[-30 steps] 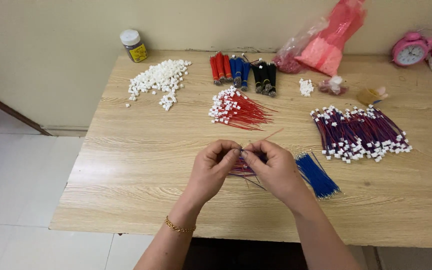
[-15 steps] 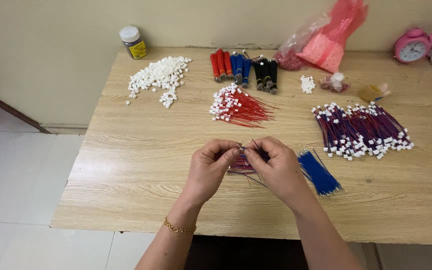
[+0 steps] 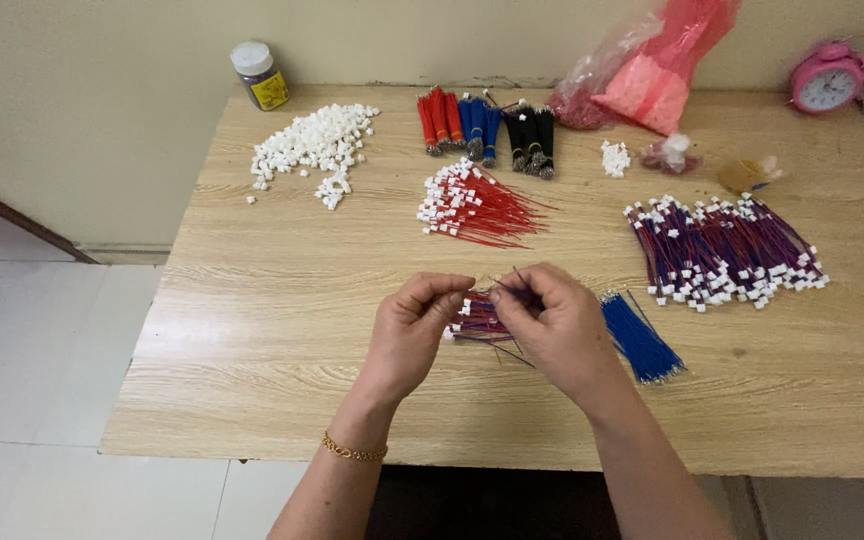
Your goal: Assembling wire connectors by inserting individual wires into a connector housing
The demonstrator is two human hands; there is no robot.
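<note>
My left hand [image 3: 414, 325] and my right hand [image 3: 552, 325] meet over the front middle of the wooden table [image 3: 252, 330]. Both pinch a small bundle of red and blue wires with white plugs [image 3: 476, 318]; the fingertips nearly touch above it. A thin dark wire end sticks up from my right fingers. Loose blue wires [image 3: 640, 340] lie just right of my right hand. A fan of red wires with white plugs [image 3: 472, 205] lies behind my hands.
A heap of white plugs [image 3: 312, 150] is at back left beside a small jar [image 3: 258, 75]. Bundled red, blue and black wires [image 3: 485, 125] lie at back centre. A big pile of plugged wires [image 3: 722, 250], a pink bag [image 3: 662, 65] and a pink clock [image 3: 827, 80] are right.
My hands stay at the same spot; the fingers have shifted slightly on the small wire bundle. Nothing else on the table has moved.
</note>
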